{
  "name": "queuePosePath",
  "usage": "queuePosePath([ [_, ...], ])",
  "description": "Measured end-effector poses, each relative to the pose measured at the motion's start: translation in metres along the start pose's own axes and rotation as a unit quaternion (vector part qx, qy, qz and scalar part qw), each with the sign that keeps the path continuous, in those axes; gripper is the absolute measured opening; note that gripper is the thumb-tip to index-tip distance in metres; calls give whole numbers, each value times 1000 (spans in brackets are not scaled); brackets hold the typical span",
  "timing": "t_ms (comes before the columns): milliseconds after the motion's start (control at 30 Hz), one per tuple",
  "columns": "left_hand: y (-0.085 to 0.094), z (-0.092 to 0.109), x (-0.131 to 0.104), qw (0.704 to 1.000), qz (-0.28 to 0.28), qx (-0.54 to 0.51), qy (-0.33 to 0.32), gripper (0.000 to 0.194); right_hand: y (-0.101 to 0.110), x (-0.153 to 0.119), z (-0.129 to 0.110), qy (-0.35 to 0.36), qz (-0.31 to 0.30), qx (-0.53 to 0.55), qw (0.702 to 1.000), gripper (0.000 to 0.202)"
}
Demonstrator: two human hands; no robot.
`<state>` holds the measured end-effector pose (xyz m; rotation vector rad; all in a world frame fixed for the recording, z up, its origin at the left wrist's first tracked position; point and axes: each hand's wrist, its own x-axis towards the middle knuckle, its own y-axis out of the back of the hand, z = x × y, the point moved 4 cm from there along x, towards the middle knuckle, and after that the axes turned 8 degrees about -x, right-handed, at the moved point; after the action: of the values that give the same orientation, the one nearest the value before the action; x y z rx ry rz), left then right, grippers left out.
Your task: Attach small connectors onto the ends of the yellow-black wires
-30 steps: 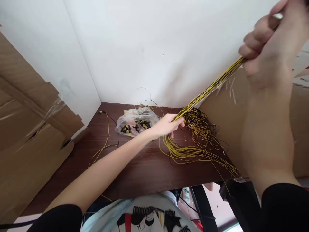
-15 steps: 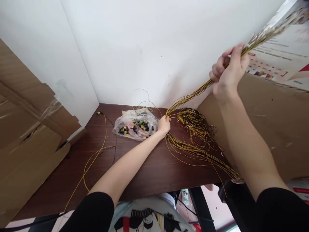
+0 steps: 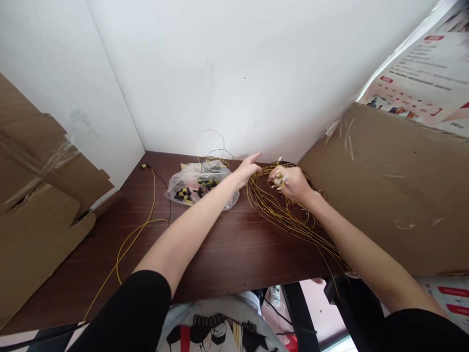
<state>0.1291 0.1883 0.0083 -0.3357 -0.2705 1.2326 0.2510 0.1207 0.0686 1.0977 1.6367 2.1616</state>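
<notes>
My right hand (image 3: 295, 185) is closed around the end of a bundle of thin yellow and black wires (image 3: 289, 222), low over the table. White tips stick out from its fingers. To its left, my left hand (image 3: 249, 170) has its thumb and fingers stretched out beside the bend of the bundle. Whether it touches the wires is hard to see. From this bend the wires run down to the table's right front edge. A clear plastic bag (image 3: 234, 199) of small black and yellow connectors lies just left of my left hand.
The dark brown table (image 3: 216, 259) meets a white wall (image 3: 205, 73) behind. Cardboard stands at the left (image 3: 40, 195) and right (image 3: 388, 195). A loose yellow wire (image 3: 152, 200) with a black connector crosses the table's left side.
My right hand has come down from the upper right to the table, bringing the wire ends with it. My left hand has loosened from the bundle and its fingers are now extended.
</notes>
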Motion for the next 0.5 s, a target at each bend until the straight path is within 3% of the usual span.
queuePosePath([
  [67, 9, 18, -5, 999, -34, 9, -28, 84, -18, -8, -19, 31, -92, -36, 995, 17],
  [200, 27, 45, -21, 996, -37, 55, -66, 77, -40, -16, -52, 71, -215, -33, 973, 19],
  [400, 32, 55, -54, 976, -48, 212, 11, 45, -42, -22, -72, 56, -298, 79, 950, 31],
  [500, 31, 66, -75, 958, -72, 278, -1, 36, -35, -26, -75, 59, -306, 137, 940, 28],
])
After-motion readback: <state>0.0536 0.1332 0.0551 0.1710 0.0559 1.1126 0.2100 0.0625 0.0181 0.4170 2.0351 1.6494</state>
